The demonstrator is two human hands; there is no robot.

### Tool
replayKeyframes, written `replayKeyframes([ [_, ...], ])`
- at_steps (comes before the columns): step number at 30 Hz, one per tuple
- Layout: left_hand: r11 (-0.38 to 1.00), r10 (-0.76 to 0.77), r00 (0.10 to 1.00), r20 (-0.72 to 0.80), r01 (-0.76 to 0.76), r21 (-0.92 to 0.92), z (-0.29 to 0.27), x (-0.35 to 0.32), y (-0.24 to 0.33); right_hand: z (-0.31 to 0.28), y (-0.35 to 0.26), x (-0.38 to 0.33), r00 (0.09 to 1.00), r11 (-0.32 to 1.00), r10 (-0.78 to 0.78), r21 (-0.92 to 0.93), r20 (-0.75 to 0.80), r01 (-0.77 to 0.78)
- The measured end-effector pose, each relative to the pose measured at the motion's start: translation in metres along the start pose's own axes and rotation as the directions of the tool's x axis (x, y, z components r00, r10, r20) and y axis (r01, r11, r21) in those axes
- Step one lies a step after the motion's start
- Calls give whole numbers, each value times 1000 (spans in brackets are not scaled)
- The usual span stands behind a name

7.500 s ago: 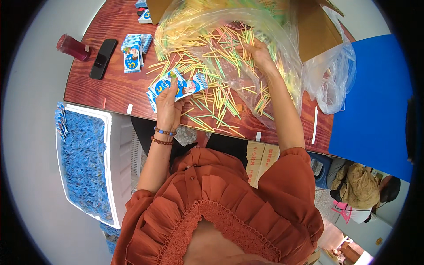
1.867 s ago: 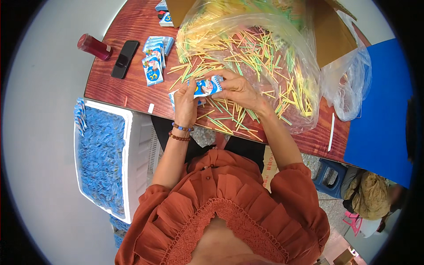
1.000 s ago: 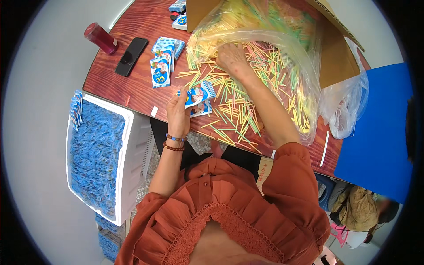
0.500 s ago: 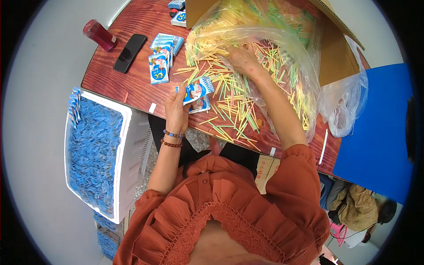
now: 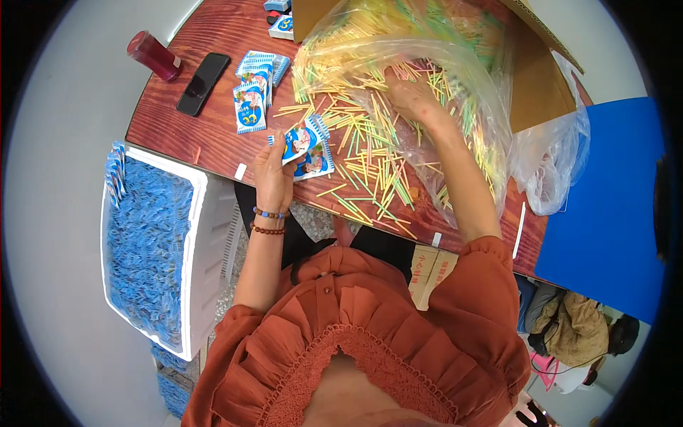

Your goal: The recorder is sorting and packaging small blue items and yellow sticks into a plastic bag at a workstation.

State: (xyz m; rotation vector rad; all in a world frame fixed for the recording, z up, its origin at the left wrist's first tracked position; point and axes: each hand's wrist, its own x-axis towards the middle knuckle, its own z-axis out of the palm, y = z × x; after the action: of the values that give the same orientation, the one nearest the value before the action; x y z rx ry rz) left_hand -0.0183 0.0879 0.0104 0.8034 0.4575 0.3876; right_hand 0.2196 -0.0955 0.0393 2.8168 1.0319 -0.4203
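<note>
My left hand [image 5: 273, 174], with two beaded bracelets at the wrist, is closed on a small blue-and-white packet [image 5: 302, 140] above the near part of the table. A second similar packet [image 5: 316, 162] lies just under it; whether my fingers hold that one too is unclear. My right hand [image 5: 413, 99] reaches into a heap of thin yellow, green and pink sticks [image 5: 377, 171] at the mouth of a clear plastic bag [image 5: 420, 50]. Its fingertips are lost among the sticks, so I cannot see whether they grip any.
Beyond my left hand lie more packets [image 5: 250, 107], a black phone [image 5: 203, 84] and a red-filled jar [image 5: 154, 55]. A white foam box [image 5: 196, 249] full of blue packets stands left of the table. A cardboard carton [image 5: 541, 85] surrounds the bag; a blue board [image 5: 605, 206] is at right.
My right hand has shifted slightly to the right within the sticks. My left hand still holds its packet, now tilted more steeply. The whole view has moved a little.
</note>
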Motion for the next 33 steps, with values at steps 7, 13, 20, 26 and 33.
replayKeyframes([
  [7, 999, -14, 1000, 27, 12, 51, 7, 0, -2, 16, 39, -25, 964, 904, -34, 403, -265, 143],
  [13, 999, -18, 999, 35, 17, 39, -1, 1, -2, 18, 58, -34, 953, 918, -50, 361, -299, 162],
  [20, 1000, -15, 999, 41, 14, 28, 6, 0, -3, 24, 36, -23, 944, 984, -126, 80, -306, 158],
  [26, 999, -4, 1000, 29, 3, 32, 4, 1, -1, 23, 22, -14, 960, 983, -169, -104, -225, 149],
  [33, 1000, -19, 998, 59, 17, 25, 6, -3, -3, 22, 38, -21, 994, 984, -36, 171, -103, 54],
])
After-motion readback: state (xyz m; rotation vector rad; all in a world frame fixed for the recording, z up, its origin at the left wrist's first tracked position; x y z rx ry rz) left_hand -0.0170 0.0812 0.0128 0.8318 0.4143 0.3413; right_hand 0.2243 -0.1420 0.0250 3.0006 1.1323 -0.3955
